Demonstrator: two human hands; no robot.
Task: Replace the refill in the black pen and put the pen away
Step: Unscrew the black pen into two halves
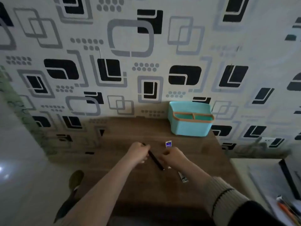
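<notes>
While gripping pen [154, 159], curled fingers [143, 148].

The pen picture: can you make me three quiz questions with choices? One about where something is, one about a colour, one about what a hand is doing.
1. Where is the box?
A. on the floor
B. at the back of the table, by the wall
C. in a hand

2. What colour is the box?
A. red
B. yellow
C. turquoise

3. What is the left hand doing?
A. gripping the pen
B. lying flat
C. waving

Answers:
1 B, it stands against the wallpaper.
2 C, with a tan rim.
3 A, its fingers curl round the pen's far end.
</notes>
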